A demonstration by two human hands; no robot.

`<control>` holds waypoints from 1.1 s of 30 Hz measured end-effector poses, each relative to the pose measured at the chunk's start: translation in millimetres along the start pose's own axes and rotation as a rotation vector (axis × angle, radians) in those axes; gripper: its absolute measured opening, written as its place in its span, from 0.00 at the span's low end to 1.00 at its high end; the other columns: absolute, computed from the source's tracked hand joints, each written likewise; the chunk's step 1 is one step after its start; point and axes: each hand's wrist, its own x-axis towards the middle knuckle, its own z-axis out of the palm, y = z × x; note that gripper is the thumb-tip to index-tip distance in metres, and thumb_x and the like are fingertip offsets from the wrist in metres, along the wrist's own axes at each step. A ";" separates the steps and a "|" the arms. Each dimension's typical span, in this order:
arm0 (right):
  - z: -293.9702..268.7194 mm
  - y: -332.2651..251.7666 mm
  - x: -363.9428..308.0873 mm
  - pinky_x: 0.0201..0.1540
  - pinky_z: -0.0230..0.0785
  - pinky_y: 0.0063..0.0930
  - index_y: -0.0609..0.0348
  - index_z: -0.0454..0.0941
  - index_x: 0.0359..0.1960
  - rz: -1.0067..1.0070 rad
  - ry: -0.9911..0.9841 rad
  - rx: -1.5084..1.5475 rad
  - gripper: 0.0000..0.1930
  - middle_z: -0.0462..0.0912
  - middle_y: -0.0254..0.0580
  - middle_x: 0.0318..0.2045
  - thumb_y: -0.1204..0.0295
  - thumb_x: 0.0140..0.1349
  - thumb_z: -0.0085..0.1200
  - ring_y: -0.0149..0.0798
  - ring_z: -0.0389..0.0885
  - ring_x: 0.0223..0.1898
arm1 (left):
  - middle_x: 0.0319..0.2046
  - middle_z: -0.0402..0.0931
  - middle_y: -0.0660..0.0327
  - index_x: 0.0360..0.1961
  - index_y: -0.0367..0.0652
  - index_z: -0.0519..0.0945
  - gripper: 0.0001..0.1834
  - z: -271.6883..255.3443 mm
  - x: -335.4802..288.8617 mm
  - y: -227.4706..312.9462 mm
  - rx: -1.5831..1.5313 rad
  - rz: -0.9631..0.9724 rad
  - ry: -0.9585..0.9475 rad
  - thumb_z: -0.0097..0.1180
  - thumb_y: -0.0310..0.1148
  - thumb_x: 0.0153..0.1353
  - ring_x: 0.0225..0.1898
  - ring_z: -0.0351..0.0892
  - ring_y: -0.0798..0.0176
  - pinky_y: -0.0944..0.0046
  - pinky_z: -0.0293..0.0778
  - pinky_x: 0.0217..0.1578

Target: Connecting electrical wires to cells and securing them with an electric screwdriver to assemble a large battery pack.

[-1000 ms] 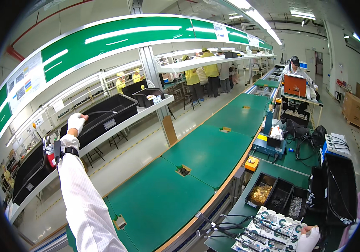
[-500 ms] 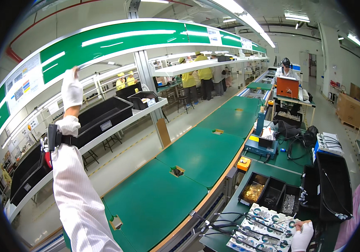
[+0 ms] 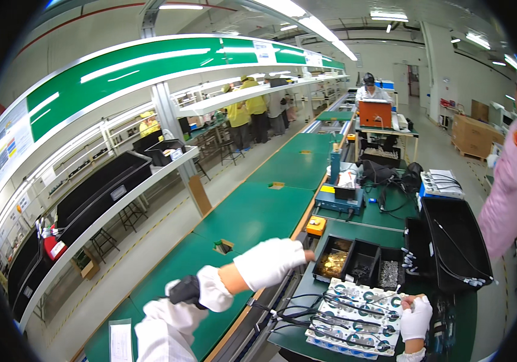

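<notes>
By the green table's near edge, I'd steady the white, round-holed tray with black cables using my loosely curled right hand; the half-curled left hand hovers leftward, any grip in either unclear.

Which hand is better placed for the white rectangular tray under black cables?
Right, likely: the white-gloved right hand is at the edge of the tray, while the white-gloved left hand appears farther away.
</notes>
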 end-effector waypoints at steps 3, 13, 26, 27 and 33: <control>0.1 -3.7 -3.1 0.37 0.74 0.42 0.63 0.82 0.29 -0.001 0.004 -0.011 0.03 0.80 0.50 0.31 0.81 0.52 0.62 0.51 0.82 0.33 | 0.38 0.78 0.49 0.57 0.43 0.75 0.26 77.1 10.9 -2.9 -0.315 0.026 -0.133 0.51 0.17 0.55 0.44 0.80 0.41 0.51 0.76 0.45; -6.4 2.1 -9.5 0.37 0.76 0.40 0.62 0.83 0.30 -0.071 0.003 -0.024 0.04 0.81 0.49 0.32 0.83 0.55 0.58 0.52 0.83 0.34 | 0.35 0.81 0.45 0.38 0.41 0.82 0.13 122.2 92.4 104.9 -0.550 -0.012 -0.416 0.61 0.40 0.61 0.37 0.83 0.39 0.48 0.77 0.42; -17.5 -0.6 4.3 0.38 0.78 0.39 0.62 0.85 0.36 0.047 -0.134 0.061 0.08 0.83 0.48 0.34 0.71 0.59 0.65 0.50 0.86 0.35 | 0.37 0.82 0.52 0.38 0.44 0.86 0.18 158.9 130.3 138.2 -0.262 -0.213 -0.198 0.67 0.48 0.58 0.38 0.85 0.45 0.51 0.81 0.41; -15.4 2.5 2.2 0.39 0.78 0.39 0.62 0.85 0.35 0.001 -0.103 0.051 0.06 0.83 0.47 0.34 0.73 0.59 0.63 0.51 0.85 0.35 | 0.37 0.82 0.52 0.38 0.44 0.86 0.17 161.1 131.9 138.7 -0.254 -0.187 -0.201 0.67 0.47 0.58 0.37 0.85 0.45 0.51 0.81 0.41; -16.5 -1.3 4.6 0.42 0.78 0.37 0.63 0.82 0.35 -0.223 -0.092 -0.082 0.06 0.83 0.48 0.37 0.77 0.55 0.62 0.50 0.84 0.38 | 0.35 0.82 0.49 0.39 0.40 0.86 0.20 163.5 142.6 132.1 -0.335 -0.313 -0.113 0.73 0.45 0.53 0.38 0.84 0.43 0.51 0.80 0.42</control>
